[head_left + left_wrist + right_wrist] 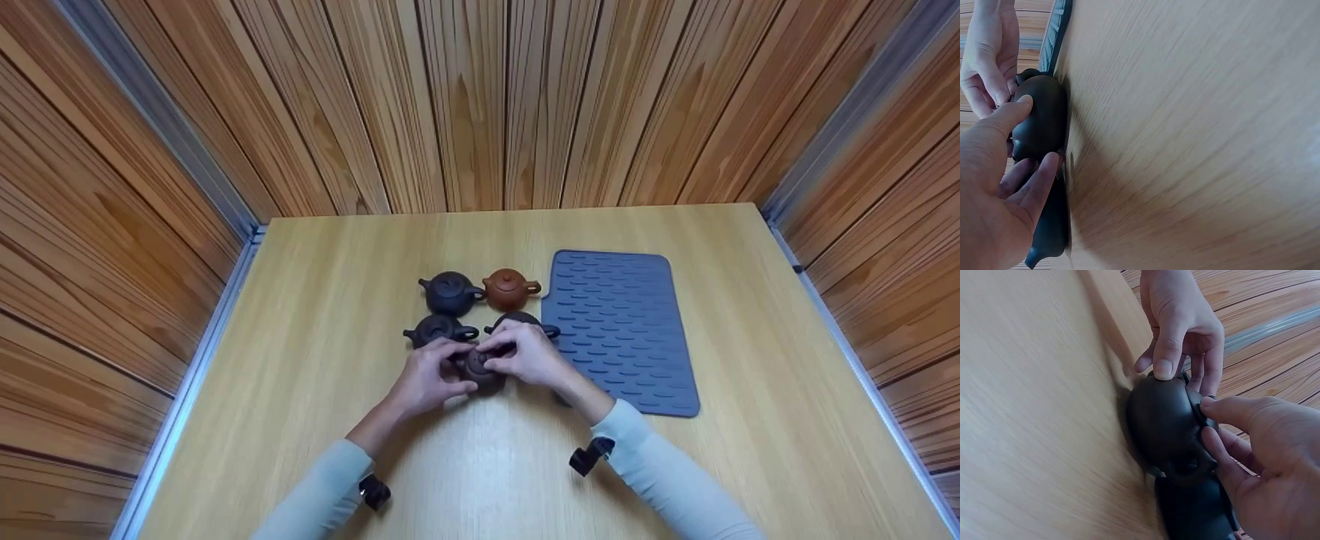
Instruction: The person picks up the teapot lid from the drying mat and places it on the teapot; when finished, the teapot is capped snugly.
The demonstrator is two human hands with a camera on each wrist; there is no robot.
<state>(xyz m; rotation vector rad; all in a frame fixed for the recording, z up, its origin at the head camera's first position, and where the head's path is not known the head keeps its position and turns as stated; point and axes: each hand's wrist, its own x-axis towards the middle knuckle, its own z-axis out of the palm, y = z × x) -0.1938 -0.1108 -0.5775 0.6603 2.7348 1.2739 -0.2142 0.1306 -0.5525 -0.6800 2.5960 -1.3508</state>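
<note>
A small dark brown teapot (484,381) stands on the table at the front of a group of teapots, with both hands on it. My left hand (433,375) holds its body from the left, the thumb (1021,108) pressed to the near side and the fingers round towards the spout. From the right, my right hand (531,355) pinches the lid (1196,408) at the top between thumb and fingers. The lid sits at the mouth of the pot. The teapot's handle (1190,467) points towards the right hand's side. The knob is mostly hidden by fingers in the right wrist view.
Behind stand a black teapot (448,294), a reddish-brown teapot (507,291) and a dark teapot (435,330). Another dark teapot (523,318) is partly covered by the right hand. A grey ridged mat (622,337) lies to the right. Wooden walls (480,105) enclose the table (300,300).
</note>
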